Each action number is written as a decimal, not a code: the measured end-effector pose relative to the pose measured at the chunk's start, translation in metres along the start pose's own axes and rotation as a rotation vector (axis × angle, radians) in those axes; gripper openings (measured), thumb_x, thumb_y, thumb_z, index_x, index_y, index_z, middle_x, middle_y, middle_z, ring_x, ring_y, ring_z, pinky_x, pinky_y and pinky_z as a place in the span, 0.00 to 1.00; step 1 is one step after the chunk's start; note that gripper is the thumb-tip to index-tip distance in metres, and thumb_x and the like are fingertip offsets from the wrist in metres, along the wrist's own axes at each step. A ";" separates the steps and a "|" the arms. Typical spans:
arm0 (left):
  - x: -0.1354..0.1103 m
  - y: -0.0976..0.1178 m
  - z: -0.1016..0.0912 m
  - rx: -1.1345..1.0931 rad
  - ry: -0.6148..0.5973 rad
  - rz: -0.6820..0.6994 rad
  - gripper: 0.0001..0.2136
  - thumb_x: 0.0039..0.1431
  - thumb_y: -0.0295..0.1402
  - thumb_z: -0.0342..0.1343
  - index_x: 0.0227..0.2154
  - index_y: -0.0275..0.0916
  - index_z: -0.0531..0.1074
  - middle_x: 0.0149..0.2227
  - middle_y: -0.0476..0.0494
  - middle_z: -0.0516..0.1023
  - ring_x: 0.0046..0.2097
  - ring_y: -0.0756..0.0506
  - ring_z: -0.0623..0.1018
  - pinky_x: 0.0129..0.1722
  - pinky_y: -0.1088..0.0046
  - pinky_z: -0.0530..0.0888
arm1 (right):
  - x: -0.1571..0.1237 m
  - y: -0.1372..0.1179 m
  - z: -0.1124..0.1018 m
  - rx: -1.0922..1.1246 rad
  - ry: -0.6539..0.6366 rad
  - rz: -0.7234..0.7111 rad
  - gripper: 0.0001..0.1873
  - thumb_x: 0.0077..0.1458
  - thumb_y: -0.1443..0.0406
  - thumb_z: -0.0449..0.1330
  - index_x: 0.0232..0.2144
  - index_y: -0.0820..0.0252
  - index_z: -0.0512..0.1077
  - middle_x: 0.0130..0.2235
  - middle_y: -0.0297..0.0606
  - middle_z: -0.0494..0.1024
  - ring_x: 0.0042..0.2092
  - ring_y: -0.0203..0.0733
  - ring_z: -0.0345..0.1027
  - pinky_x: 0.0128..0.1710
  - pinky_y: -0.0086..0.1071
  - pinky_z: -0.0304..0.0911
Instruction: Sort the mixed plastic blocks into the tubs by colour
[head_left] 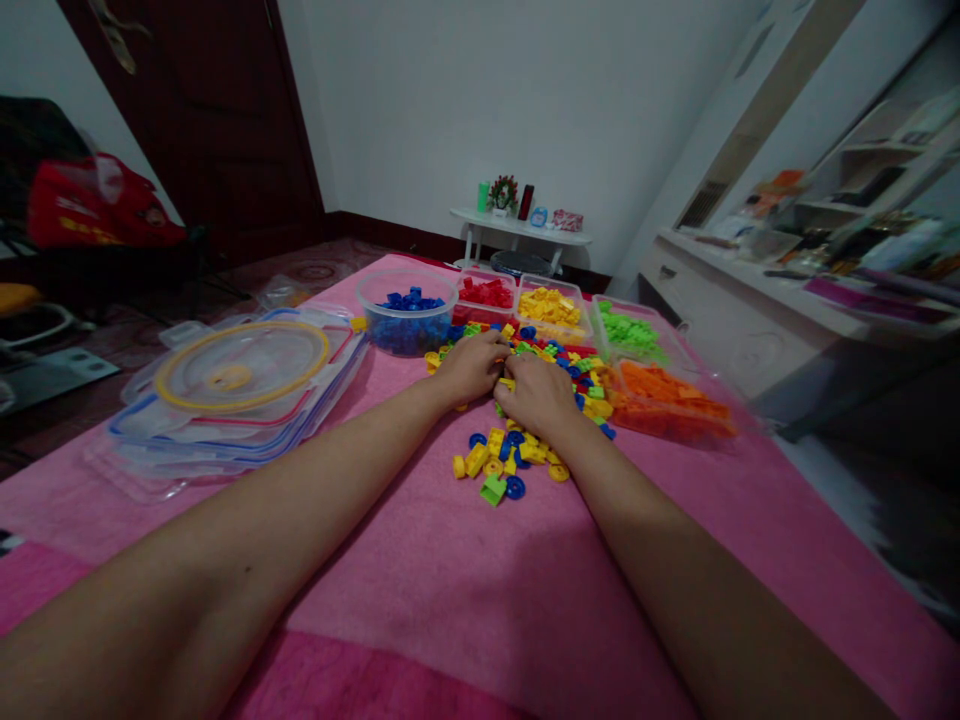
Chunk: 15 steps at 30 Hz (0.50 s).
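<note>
- Head view: L hand [471, 370] & R hand [535, 390] side-by-side, fingers part-curled, on mixed toy-brick pile [598, 394]; grip: can't tell, tips hidden.
- Pile: on pink tablecloth [435, 560], betw. round blue-brick tub [405, 338] & orange-brick tub [671, 424].
- Lid stack [238, 366]: L of tubs.

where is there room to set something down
Cloth is bare between the forearms, nearer than the loose pieces, and right of the right forearm, nearer than the tub of orange bricks. Loose pieces crowd the left hand and right hand.
</note>
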<state>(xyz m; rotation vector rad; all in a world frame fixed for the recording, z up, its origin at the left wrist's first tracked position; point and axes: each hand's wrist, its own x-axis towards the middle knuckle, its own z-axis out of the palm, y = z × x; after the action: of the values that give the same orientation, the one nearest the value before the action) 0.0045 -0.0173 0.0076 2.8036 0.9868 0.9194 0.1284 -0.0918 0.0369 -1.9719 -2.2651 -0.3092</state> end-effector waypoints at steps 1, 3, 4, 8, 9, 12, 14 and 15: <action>0.000 0.000 0.000 -0.001 0.001 0.001 0.12 0.51 0.25 0.49 0.35 0.37 0.75 0.42 0.43 0.74 0.44 0.46 0.73 0.45 0.71 0.70 | 0.000 0.000 0.000 0.001 -0.002 0.001 0.18 0.52 0.61 0.49 0.42 0.61 0.71 0.41 0.46 0.75 0.41 0.49 0.70 0.38 0.35 0.63; 0.000 0.000 0.000 -0.004 0.003 0.006 0.12 0.52 0.25 0.49 0.35 0.37 0.75 0.42 0.42 0.74 0.44 0.46 0.73 0.45 0.71 0.70 | 0.000 0.000 -0.001 0.001 -0.007 0.005 0.18 0.53 0.61 0.49 0.42 0.61 0.71 0.41 0.46 0.75 0.42 0.49 0.70 0.38 0.35 0.63; 0.000 0.000 0.000 -0.005 0.004 0.008 0.12 0.52 0.25 0.48 0.35 0.37 0.76 0.42 0.42 0.74 0.44 0.46 0.74 0.45 0.70 0.70 | 0.000 -0.001 -0.001 0.000 -0.008 0.006 0.18 0.53 0.61 0.49 0.42 0.61 0.71 0.41 0.46 0.75 0.42 0.49 0.70 0.38 0.35 0.63; 0.000 0.001 0.000 -0.003 0.007 0.011 0.12 0.51 0.25 0.49 0.35 0.36 0.76 0.42 0.42 0.74 0.44 0.46 0.74 0.45 0.71 0.71 | 0.000 0.000 -0.001 -0.002 -0.016 0.004 0.19 0.53 0.61 0.48 0.43 0.61 0.71 0.42 0.46 0.75 0.42 0.49 0.70 0.39 0.35 0.63; 0.000 0.001 -0.001 -0.002 0.006 0.010 0.12 0.51 0.25 0.49 0.35 0.36 0.76 0.42 0.42 0.74 0.44 0.46 0.74 0.45 0.71 0.71 | 0.000 0.000 -0.001 -0.002 -0.019 0.004 0.19 0.53 0.61 0.48 0.44 0.61 0.71 0.42 0.46 0.75 0.42 0.49 0.70 0.39 0.35 0.62; 0.000 0.001 -0.001 -0.003 -0.003 -0.004 0.12 0.52 0.25 0.49 0.35 0.37 0.76 0.42 0.42 0.74 0.45 0.46 0.74 0.46 0.71 0.70 | 0.000 -0.001 -0.001 -0.004 -0.022 0.012 0.19 0.53 0.61 0.49 0.44 0.61 0.71 0.43 0.46 0.75 0.43 0.49 0.70 0.39 0.35 0.63; 0.000 0.002 -0.002 -0.006 -0.011 -0.017 0.12 0.51 0.25 0.49 0.35 0.38 0.76 0.42 0.43 0.74 0.45 0.46 0.73 0.46 0.71 0.70 | 0.000 -0.001 -0.002 -0.005 -0.029 0.019 0.19 0.53 0.61 0.49 0.44 0.61 0.71 0.43 0.47 0.75 0.43 0.49 0.70 0.40 0.35 0.62; 0.000 0.002 -0.002 -0.009 -0.014 -0.021 0.12 0.51 0.25 0.49 0.35 0.38 0.76 0.42 0.43 0.74 0.45 0.46 0.73 0.46 0.71 0.70 | -0.001 -0.002 -0.003 -0.005 -0.034 0.021 0.19 0.54 0.61 0.49 0.45 0.61 0.71 0.43 0.47 0.75 0.43 0.49 0.70 0.40 0.35 0.62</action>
<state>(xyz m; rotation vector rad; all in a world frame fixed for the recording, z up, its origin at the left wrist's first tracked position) 0.0046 -0.0189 0.0093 2.7828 1.0052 0.8987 0.1268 -0.0932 0.0392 -2.0176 -2.2646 -0.2812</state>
